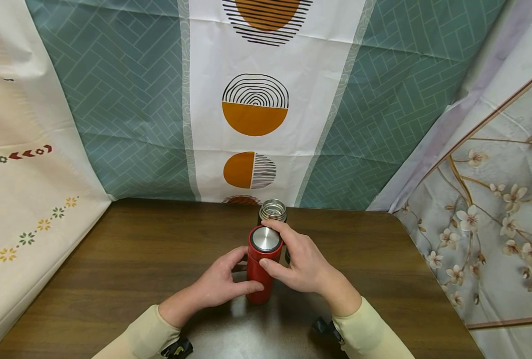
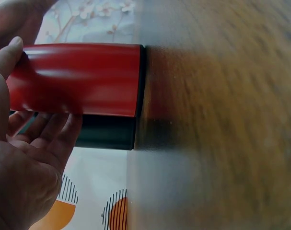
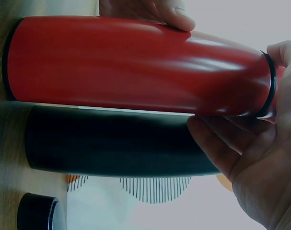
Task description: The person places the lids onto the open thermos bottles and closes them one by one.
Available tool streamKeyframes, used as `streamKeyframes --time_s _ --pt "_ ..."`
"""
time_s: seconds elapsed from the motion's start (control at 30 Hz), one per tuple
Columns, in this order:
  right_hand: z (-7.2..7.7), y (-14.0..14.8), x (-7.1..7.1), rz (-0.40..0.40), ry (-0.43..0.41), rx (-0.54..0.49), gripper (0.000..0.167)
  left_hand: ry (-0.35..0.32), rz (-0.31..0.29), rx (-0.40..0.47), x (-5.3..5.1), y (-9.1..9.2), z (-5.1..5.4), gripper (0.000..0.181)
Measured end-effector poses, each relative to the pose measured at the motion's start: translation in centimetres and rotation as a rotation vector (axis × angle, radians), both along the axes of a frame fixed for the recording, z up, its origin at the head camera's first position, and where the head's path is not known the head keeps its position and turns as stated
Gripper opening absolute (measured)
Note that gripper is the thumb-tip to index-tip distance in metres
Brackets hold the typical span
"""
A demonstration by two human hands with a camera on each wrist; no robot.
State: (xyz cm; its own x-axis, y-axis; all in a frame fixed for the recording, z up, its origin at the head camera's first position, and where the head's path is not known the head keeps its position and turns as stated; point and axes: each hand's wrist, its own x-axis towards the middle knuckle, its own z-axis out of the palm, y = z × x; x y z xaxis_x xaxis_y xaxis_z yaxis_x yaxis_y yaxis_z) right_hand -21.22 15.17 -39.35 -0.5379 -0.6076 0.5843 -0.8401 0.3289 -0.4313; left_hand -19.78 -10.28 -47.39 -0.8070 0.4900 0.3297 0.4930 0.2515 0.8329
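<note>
A red thermos [image 1: 260, 279] stands upright on the wooden table, topped by a lid [image 1: 266, 239] with a brushed steel disc. My left hand [image 1: 221, 281] holds its body from the left, thumb in front and fingers round the back. Higher up, my right hand [image 1: 304, 262] grips around the lid, its thumb at the near side and fingers at the far side. Directly behind stands a dark thermos [image 3: 111, 141], its steel mouth [image 1: 273, 209] uncovered. Beside that one, a small dark cap [image 3: 37, 211] rests on the table, mostly hidden by my right hand in the head view.
The brown table [image 1: 158, 239] reaches back to a green and white patterned cloth [image 1: 135, 99]. A cream cloth [image 1: 23, 209] hangs on the left, and a flowered one [image 1: 495, 239] on the right.
</note>
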Motion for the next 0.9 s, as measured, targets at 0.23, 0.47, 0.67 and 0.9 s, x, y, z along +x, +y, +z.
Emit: streamKeyframes --time_s 0.23,0.47,0.67,0.9 --pt "0.02 0.00 -0.02 0.001 0.004 0.001 0.071 0.000 0.005 -0.003 -0.03 -0.03 0.01 0.066" --pt "0.02 0.02 -0.03 -0.004 0.003 0.010 0.072 -0.001 0.009 -0.012 -0.05 0.02 0.02 0.066" --pt "0.01 0.05 -0.07 -0.006 0.018 0.018 0.074 0.000 0.005 -0.003 -0.10 0.04 -0.07 0.067" --pt "0.05 0.08 -0.05 -0.002 0.015 0.019 0.073 0.017 0.001 0.005 -0.10 0.02 -0.10 0.066"
